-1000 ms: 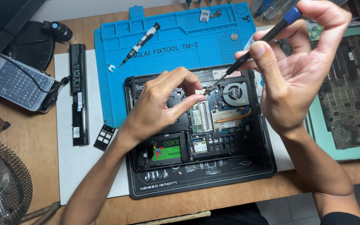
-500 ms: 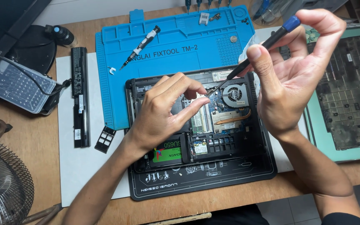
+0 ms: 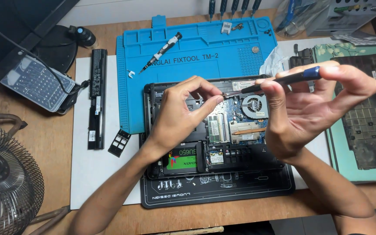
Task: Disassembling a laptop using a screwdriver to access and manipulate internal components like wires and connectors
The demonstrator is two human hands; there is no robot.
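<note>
Right hand [image 3: 310, 104] gripping the blue-capped screwdriver [image 3: 283, 79], tip over the opened laptop [image 3: 214, 130] near the fan [image 3: 254, 105]. Left hand [image 3: 183, 113] pinching at the tip. Best kept upright, seated squarely before turning, pressed lightly.

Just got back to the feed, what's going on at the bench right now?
A person works over an opened laptop with its bottom cover off, lying on a black mat. The right hand holds a blue-capped screwdriver, tip pointing toward the left hand, whose thumb and forefinger pinch together at the tip, just left of the cooling fan. A second screwdriver lies on the blue mat; a battery lies to the left.
</note>
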